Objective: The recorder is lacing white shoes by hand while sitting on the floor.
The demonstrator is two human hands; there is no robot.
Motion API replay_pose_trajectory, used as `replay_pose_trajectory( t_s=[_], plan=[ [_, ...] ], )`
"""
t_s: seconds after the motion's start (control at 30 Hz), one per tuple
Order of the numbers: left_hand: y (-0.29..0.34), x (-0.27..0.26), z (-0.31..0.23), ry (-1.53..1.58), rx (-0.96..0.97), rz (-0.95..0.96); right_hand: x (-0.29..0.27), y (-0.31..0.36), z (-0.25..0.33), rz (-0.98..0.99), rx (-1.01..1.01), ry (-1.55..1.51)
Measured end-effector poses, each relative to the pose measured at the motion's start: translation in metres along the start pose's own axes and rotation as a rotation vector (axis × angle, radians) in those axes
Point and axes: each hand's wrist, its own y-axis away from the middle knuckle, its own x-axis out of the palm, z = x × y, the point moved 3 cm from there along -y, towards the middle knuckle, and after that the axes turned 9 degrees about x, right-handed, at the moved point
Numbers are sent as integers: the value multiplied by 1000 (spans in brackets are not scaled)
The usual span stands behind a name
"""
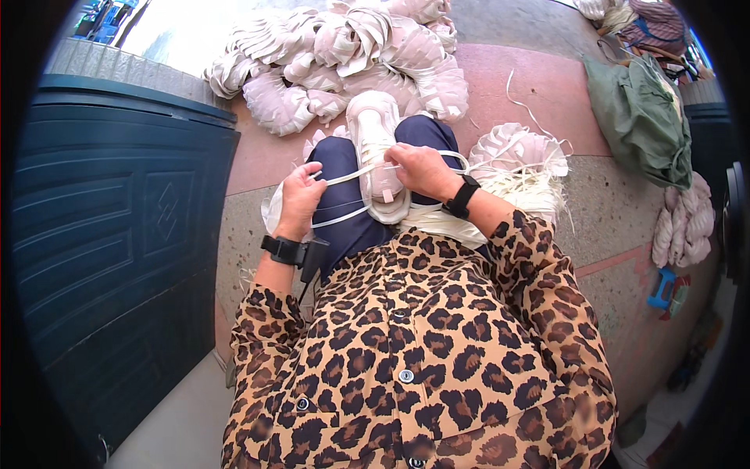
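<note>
A pale pink and white sneaker upper rests between my knees, its heel opening toward me. Cream shoelace runs from its eyelets out to both sides. My left hand, left of the upper, has thumb and fingers pinched together on a stretch of that lace. Over the upper's right edge, my right hand pinches lace close to the eyelets; its fingertips are partly hidden. A loop of lace trails past the right hand toward my right knee.
A heap of similar uppers lies ahead on the floor. Beside my right knee is a bundle of loose cream laces. A dark blue panelled door stands at left. Far right are a green sack and a blue object.
</note>
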Motion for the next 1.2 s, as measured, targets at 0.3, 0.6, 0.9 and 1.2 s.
replay_pose_trajectory(
  t_s=[0.3,0.6,0.9,1.2],
  plan=[
    [12,26,5,-214,50,-58,10,-11,11,83,-252,414],
    [7,48,6,-702,417,-54,2,-19,5,179,-225,336],
    [6,52,7,-913,491,3,5,-16,1,74,-234,241],
    [7,59,3,-1055,484,35,15,-19,14,110,-308,472]
  ],
)
